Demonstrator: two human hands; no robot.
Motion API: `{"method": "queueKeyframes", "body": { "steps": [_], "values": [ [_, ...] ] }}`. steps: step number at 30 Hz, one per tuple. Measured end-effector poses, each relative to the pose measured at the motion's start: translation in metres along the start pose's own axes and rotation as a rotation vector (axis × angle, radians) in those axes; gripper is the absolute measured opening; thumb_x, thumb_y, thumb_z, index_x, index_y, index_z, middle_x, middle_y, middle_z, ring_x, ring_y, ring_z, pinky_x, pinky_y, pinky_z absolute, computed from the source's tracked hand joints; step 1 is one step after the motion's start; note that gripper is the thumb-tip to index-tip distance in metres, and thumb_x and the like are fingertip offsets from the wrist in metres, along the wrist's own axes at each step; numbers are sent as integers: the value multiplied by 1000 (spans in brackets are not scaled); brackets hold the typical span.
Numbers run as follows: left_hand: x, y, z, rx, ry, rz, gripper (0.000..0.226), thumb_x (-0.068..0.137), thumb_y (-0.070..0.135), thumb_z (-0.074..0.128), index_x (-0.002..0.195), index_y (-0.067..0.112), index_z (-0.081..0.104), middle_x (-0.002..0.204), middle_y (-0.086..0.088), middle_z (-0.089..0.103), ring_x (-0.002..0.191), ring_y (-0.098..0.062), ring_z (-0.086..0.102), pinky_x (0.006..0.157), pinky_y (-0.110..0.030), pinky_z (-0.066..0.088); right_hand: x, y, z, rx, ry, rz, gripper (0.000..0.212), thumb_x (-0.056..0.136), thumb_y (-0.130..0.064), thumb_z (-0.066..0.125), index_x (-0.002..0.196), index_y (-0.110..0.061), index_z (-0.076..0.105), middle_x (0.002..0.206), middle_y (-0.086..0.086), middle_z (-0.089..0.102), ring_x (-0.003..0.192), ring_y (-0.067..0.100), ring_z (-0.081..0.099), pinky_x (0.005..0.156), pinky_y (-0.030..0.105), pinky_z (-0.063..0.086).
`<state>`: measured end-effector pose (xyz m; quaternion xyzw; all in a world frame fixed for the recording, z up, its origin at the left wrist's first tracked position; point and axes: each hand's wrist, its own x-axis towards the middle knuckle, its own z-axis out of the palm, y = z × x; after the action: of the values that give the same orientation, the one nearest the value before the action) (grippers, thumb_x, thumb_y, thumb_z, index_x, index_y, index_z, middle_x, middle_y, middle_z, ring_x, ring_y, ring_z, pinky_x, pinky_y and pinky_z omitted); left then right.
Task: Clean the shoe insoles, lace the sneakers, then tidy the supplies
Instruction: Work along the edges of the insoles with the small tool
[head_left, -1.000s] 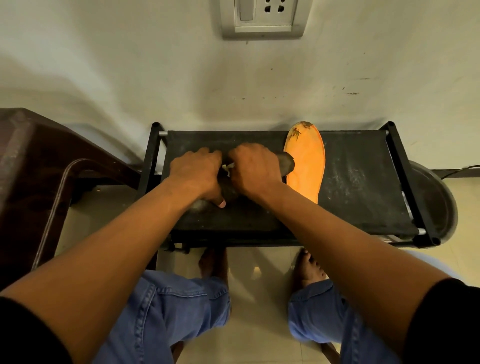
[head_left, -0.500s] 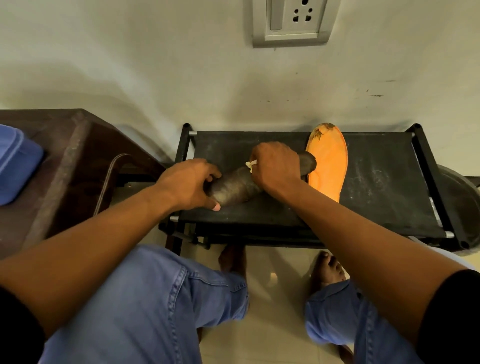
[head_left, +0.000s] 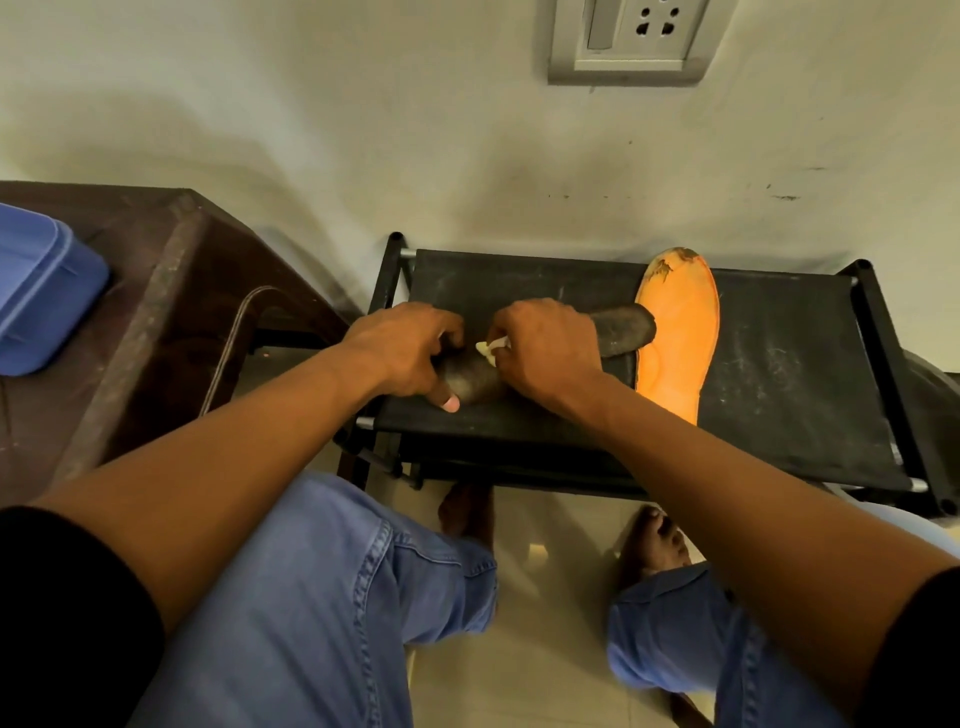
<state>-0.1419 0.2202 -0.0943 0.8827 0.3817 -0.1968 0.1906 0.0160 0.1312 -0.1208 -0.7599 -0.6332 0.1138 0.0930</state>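
Observation:
A dark grey insole (head_left: 621, 328) lies slantwise on the black shoe rack (head_left: 795, 374), its far tip overlapping an orange insole (head_left: 678, 332) that lies lengthwise beside it. My left hand (head_left: 402, 348) grips the near end of the dark insole, thumb pressed down at the rack's front edge. My right hand (head_left: 545, 351) presses on the insole's middle, pinching a small whitish cloth or wipe (head_left: 491, 347) that peeks out between the two hands. The part of the insole under my right hand is hidden.
A dark brown wooden piece of furniture (head_left: 130, 332) stands at the left with a blue plastic lid or box (head_left: 36, 291) on it. A wall socket (head_left: 631, 39) is above. A round dark object (head_left: 935, 389) sits at the rack's right end. My bare feet rest on the tiled floor (head_left: 545, 623).
The view has swung left, bringing the blue box into sight. My right hand has slid along the dark insole toward my left hand, which keeps its grip on the near end.

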Motion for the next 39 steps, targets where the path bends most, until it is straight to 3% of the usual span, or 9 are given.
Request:
{"method": "queueKeyframes", "body": {
  "steps": [7, 15, 22, 28, 33, 39],
  "values": [
    [6, -2, 3, -11, 3, 9, 67, 58, 53, 92, 112, 34, 57, 107, 11, 64, 100, -19, 64, 84, -42, 56, -11, -20, 6, 96, -120, -120, 18, 88, -37, 66, 102, -29, 75, 96, 0, 72, 87, 23, 68, 70, 35, 55],
    [7, -3, 3, -69, -40, -22, 74, 60, 48, 94, 122, 31, 57, 103, 11, 60, 96, -18, 61, 85, -42, 56, -3, 2, -3, -36, -23, -34, 10, 84, -25, 71, 94, -22, 70, 94, 3, 66, 89, 24, 64, 73, 37, 55],
    [9, 0, 1, -53, -42, -17, 73, 59, 46, 94, 120, 31, 57, 102, 12, 60, 100, -20, 63, 89, -46, 56, -10, -10, -3, 82, -207, -118, 19, 87, -30, 68, 105, -30, 74, 102, -1, 72, 90, 22, 67, 73, 37, 56],
    [9, -1, 2, -67, -58, -31, 73, 63, 47, 92, 125, 32, 57, 104, 11, 59, 100, -19, 62, 90, -46, 55, -9, -7, -9, -16, -186, -97, 22, 87, -28, 70, 108, -26, 68, 102, 2, 66, 93, 23, 64, 68, 34, 44],
    [7, -2, 2, -72, -49, -23, 73, 62, 47, 93, 123, 32, 57, 100, 12, 58, 96, -18, 60, 85, -42, 55, -5, 5, -15, -95, -153, -16, 31, 85, -31, 73, 114, -24, 68, 106, 5, 67, 96, 26, 65, 80, 40, 55],
    [9, 0, 1, -35, -41, -23, 71, 60, 48, 93, 120, 32, 58, 102, 11, 60, 99, -19, 62, 87, -45, 56, -16, -12, -5, -3, -172, -134, 17, 86, -28, 70, 102, -24, 70, 95, 1, 65, 89, 23, 65, 71, 37, 54]
  ]
}}
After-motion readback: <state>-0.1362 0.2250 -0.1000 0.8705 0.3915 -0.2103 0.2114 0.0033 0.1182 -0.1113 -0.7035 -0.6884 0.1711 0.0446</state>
